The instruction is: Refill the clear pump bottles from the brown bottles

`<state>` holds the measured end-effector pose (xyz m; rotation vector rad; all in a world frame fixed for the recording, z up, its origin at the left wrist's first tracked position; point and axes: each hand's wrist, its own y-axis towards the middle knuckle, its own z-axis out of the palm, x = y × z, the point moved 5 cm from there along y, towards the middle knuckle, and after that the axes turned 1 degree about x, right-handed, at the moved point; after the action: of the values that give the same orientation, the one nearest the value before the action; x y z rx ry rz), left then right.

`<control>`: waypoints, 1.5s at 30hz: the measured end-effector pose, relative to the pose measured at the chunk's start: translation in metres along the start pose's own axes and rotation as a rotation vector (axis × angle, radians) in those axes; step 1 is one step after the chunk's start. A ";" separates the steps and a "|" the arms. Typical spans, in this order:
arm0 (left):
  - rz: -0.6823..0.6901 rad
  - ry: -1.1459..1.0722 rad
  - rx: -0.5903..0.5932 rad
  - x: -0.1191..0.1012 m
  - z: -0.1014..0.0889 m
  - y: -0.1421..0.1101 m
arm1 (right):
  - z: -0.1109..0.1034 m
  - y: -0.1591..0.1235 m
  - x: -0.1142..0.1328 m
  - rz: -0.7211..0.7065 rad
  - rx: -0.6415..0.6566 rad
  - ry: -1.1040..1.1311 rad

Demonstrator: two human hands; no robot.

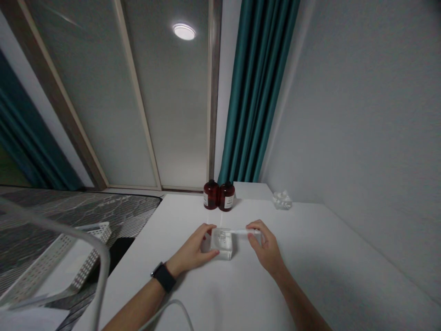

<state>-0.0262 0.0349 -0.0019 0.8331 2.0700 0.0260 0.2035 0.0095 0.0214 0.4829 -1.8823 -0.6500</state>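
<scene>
In the middle of the white table (193, 294) sits a clear, square, glass-like container (223, 250). My left hand (198, 246), with a dark watch (164, 276) on its wrist, grips it from the left side, fingers at the far edge and thumb at the near edge. My right hand (263, 243) is closed in a pinch on a thin white stick-like piece (240, 231). That piece lies sideways, its left end at the container's upper right edge; I cannot tell whether they touch. Its right end is partly hidden by my fingers.
Two dark red-brown bottles (226, 196) with white labels stand at the table's far side. Crumpled clear plastic (282, 200) lies by the wall, near a white box-like block (253, 191). A white perforated basket (41, 271) and a pale cable (103, 276) are at left.
</scene>
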 end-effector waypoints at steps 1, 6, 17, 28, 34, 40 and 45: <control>0.002 0.000 -0.003 0.000 0.000 0.000 | 0.000 0.000 0.002 -0.025 0.005 -0.001; 0.009 0.004 -0.024 0.002 0.001 -0.002 | 0.003 0.002 0.008 -0.087 0.054 -0.009; 0.018 -0.005 -0.043 0.000 0.001 -0.002 | 0.011 0.034 0.042 -0.167 0.284 -0.223; 0.015 -0.007 -0.050 0.005 0.002 -0.003 | 0.033 0.044 0.042 -0.050 0.244 -0.121; 0.018 -0.007 -0.044 0.002 0.002 -0.003 | 0.050 0.026 0.023 -0.015 0.081 -0.073; 0.010 -0.006 -0.034 -0.001 0.001 -0.002 | 0.059 0.011 0.023 -0.028 0.100 -0.075; 0.017 -0.010 -0.032 -0.003 0.000 -0.002 | 0.061 0.010 0.019 -0.002 0.128 -0.056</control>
<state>-0.0258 0.0316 -0.0003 0.8302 2.0482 0.0641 0.1400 0.0187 0.0220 0.5541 -1.9849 -0.5510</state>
